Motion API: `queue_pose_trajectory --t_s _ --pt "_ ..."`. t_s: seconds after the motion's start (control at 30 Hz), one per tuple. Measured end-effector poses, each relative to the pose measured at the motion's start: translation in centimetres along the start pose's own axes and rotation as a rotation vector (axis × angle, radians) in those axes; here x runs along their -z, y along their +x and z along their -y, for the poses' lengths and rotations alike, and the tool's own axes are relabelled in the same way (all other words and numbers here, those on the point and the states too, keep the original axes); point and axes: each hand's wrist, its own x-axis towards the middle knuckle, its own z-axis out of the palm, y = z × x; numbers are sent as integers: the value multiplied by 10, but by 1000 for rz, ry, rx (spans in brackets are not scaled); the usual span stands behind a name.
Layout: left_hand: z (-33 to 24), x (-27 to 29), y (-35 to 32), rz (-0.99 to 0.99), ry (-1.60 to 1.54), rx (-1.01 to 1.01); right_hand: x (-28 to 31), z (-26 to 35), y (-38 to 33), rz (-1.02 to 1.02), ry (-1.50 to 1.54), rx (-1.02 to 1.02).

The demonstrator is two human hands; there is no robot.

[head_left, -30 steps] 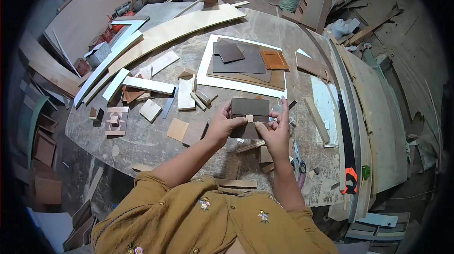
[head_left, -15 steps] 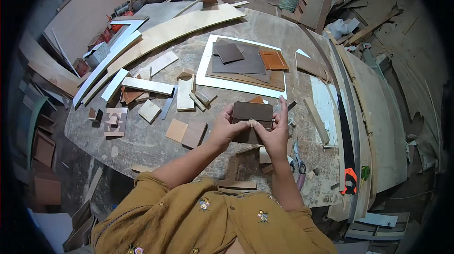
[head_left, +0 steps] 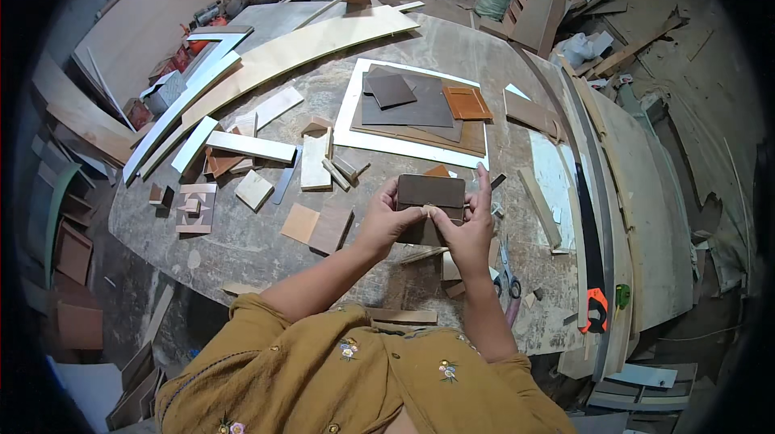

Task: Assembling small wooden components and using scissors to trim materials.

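Above the worktable (head_left: 387, 289) I hold a small dark brown panelled piece (head_left: 432, 189) that looks like a flat box or hinged boards; its exact kind is unclear. My left hand (head_left: 379, 224) grips its left side, and my right hand (head_left: 470, 232) has its right side. Both thumbs meet at its near middle, pressing on a small pale bit (head_left: 429, 211) too tiny to name. The right forefinger stretches up along the edge. Beneath, a darker flap (head_left: 421, 233) shows between my wrists. Most fingertips are hidden behind the piece.
Beyond my hands lies a white board (head_left: 347, 123) stacked with dark sheets and an orange-brown panel (head_left: 467, 103). Wood offcuts (head_left: 317, 163) crowd the left. Scissors (head_left: 507, 276), a handsaw (head_left: 594, 309) and a green tape measure (head_left: 622, 295) lie to the right. Long planks (head_left: 282, 54) curve along the far left.
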Motion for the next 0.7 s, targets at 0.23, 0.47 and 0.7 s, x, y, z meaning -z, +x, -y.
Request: queue_pose_trajectory --t_s 0.23,0.47,0.7 --pt "-1 5 4 -21 -17 68 3 -22 4 0 180 -66" --pt "11 17 10 -6 -109 139 2 -17 3 97 479 -220" --pt "23 27 12 -45 12 166 -3 -44 0 164 411 -279"
